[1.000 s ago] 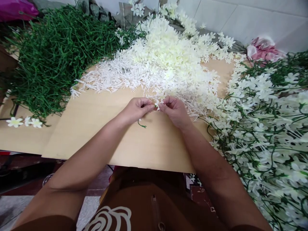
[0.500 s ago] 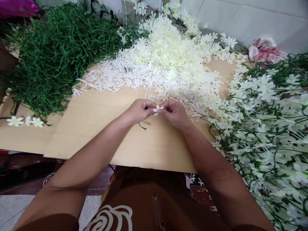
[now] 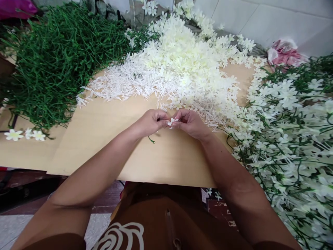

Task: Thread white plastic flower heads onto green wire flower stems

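Over the cardboard sheet (image 3: 166, 152), my two hands meet at a small white artificial flower (image 3: 172, 122). My left hand (image 3: 153, 122) is closed in a pinch on a green plastic stem (image 3: 151, 140), whose free end pokes out below the fingers. Thumb and fingers of my right hand (image 3: 189, 123) pinch the white flower from the other side. The join between stem and flower is hidden by the fingertips. Just beyond the hands lies a heap of thin white stamens (image 3: 130, 78).
Loose white blossoms (image 3: 187, 55) are piled at the back centre. A mound of green stems (image 3: 59, 59) fills the back left. Finished-looking flower sprays (image 3: 291, 152) crowd the right side. A few white flowers (image 3: 26, 134) lie at left; a pink-and-white cloth (image 3: 286, 53) sits by the wall.
Both hands have shifted slightly down, still together. The white flower between them has turned a little. The piles around look the same.
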Action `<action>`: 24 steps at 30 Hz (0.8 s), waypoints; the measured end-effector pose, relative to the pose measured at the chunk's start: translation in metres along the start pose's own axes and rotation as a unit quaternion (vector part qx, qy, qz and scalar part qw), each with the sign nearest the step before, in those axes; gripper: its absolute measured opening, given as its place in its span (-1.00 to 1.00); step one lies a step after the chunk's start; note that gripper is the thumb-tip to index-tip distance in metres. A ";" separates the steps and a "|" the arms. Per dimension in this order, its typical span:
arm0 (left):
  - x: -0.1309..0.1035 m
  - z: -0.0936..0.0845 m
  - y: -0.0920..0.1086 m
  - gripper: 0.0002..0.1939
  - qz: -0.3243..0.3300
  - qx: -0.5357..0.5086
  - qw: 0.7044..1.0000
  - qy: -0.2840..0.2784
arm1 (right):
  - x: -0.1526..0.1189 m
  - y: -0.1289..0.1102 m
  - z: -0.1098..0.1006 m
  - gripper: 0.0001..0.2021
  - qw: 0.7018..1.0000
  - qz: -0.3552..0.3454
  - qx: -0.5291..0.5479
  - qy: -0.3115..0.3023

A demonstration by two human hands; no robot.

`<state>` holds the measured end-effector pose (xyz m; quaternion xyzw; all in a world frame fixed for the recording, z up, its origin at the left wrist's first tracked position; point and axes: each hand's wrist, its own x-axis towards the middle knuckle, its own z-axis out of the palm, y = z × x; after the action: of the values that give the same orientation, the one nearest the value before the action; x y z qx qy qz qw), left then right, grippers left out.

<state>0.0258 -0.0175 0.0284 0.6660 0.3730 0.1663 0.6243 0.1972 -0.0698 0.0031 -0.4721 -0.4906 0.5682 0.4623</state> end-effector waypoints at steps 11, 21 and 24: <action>0.001 -0.002 0.001 -0.88 0.009 0.012 1.000 -0.014 | 0.002 0.001 0.003 -0.61 0.999 -0.002 -0.049 0.016; 0.003 -0.003 0.001 -0.80 -0.020 0.058 0.998 0.000 | -0.005 -0.005 -0.002 -0.67 0.999 -0.005 0.038 -0.004; 0.004 -0.006 0.001 -0.80 0.006 0.068 0.997 -0.019 | -0.005 -0.002 -0.002 -0.71 0.999 -0.010 0.049 -0.011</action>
<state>0.0248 -0.0105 0.0288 0.7123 0.3674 0.1321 0.5832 0.2002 -0.0740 0.0051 -0.4378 -0.4721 0.5916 0.4852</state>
